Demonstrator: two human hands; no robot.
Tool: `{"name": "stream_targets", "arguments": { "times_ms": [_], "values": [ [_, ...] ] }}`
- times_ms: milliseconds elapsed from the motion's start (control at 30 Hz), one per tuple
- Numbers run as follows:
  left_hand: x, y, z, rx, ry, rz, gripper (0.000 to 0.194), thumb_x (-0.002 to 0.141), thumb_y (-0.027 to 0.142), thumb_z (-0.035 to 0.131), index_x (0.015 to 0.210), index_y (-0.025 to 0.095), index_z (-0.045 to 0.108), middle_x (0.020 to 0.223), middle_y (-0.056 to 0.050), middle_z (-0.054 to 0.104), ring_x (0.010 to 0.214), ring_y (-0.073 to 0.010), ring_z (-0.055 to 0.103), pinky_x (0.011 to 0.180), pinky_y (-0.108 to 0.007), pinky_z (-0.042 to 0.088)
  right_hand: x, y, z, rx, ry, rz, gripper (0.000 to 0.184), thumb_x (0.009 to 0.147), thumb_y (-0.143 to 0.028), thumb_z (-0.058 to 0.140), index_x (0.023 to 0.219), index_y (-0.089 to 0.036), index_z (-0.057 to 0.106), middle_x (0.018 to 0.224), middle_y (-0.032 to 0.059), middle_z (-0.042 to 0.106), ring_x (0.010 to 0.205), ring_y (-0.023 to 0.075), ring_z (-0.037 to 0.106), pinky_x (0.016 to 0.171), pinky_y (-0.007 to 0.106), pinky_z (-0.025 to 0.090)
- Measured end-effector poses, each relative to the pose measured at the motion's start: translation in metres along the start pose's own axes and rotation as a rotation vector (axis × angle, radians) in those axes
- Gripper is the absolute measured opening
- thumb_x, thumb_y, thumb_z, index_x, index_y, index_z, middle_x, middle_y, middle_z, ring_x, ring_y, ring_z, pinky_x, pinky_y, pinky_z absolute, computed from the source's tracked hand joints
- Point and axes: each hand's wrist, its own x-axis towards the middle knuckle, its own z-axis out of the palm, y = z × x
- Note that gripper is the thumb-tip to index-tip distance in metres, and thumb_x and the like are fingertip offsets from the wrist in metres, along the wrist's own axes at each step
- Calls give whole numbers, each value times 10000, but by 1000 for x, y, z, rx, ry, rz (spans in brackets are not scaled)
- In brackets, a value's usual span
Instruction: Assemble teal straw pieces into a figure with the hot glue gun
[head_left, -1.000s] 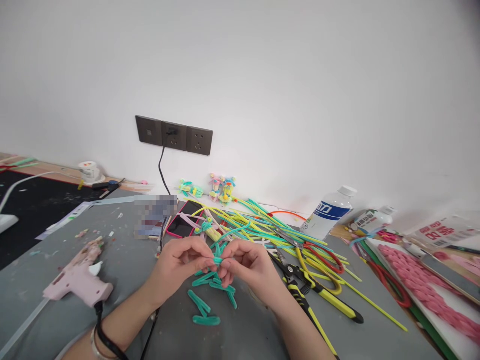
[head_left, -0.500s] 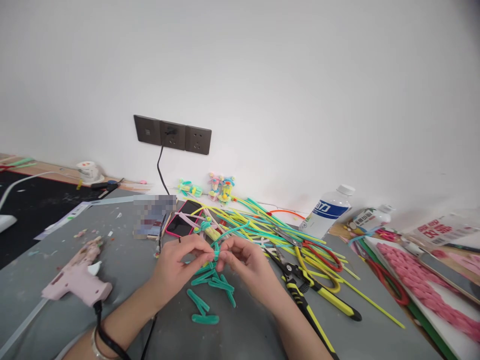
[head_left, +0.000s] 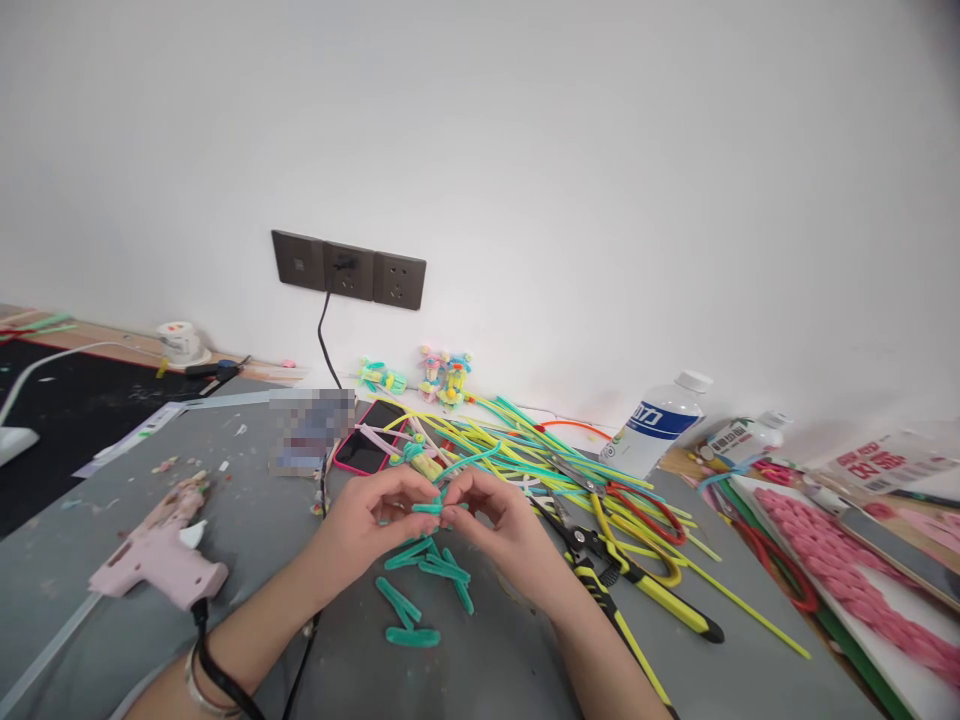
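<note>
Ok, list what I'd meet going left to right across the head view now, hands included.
Pink glue gun → left hand → teal fuzzy piece at the fingertips → right hand → blue-labelled bottle → pink braided piece.

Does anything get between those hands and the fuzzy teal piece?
Nothing visible does: the left hand and right hand both pinch the teal piece directly. The loose teal strips lie on the grey surface, not in between.

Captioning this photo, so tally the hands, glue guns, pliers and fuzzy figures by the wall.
Bare left hand and right hand: 2
Pale pink plastic glue gun: 1
Yellow-black handled pliers: 1
Small multicoloured fuzzy figures: 3
Total: 7
</note>
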Motion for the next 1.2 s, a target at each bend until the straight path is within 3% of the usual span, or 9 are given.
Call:
{"name": "stream_targets", "arguments": {
  "times_ms": [167,267,500,833,967,1200],
  "values": [
    [1,-3,1,-69,-40,-103,138,803,288,717,837,159,684,685,-12,687,621,-144,661,602,-233,559,-1,1,-2,-92,12,-87,125,881,-315,667,810,-219,632,799,20,619,757,179,562,692,296,438],
    [2,-5,0,-19,10,-54,137,803,299,717,822,165,694,701,-7,672,620,-137,642,594,-224,555,-2,-1,-5,-76,-22,-79,101,869,-311,693,863,-220,648,868,30,635,805,187,566,722,303,446],
    [2,-5,-3,223,78,106,93,839,261,675,836,177,715,817,-40,718,738,-170,676,652,-225,579,0,-2,-6,-88,61,-72,131,860,-333,702,925,-222,678,902,28,669,770,175,555,712,300,457],
    [1,-7,-1,283,121,103,77,802,254,719,832,192,754,791,-18,773,699,-170,717,662,-222,589,2,4,0,-227,94,-176,33,883,-239,642,853,-229,653,821,29,665,758,188,585,686,301,438],
    [2,-7,-1,267,158,85,78,760,260,760,771,183,765,729,-22,781,650,-183,722,628,-233,594,2,2,2,-255,103,-218,81,877,-203,624,805,-228,598,824,34,649,759,195,575,695,312,433],
    [2,-12,-2,327,191,180,86,778,246,744,731,180,774,684,-17,778,603,-169,710,589,-215,589,3,2,4,-200,91,-217,115,902,-217,611,795,-228,572,860,39,636,819,203,583,745,318,443]
  ]
}}
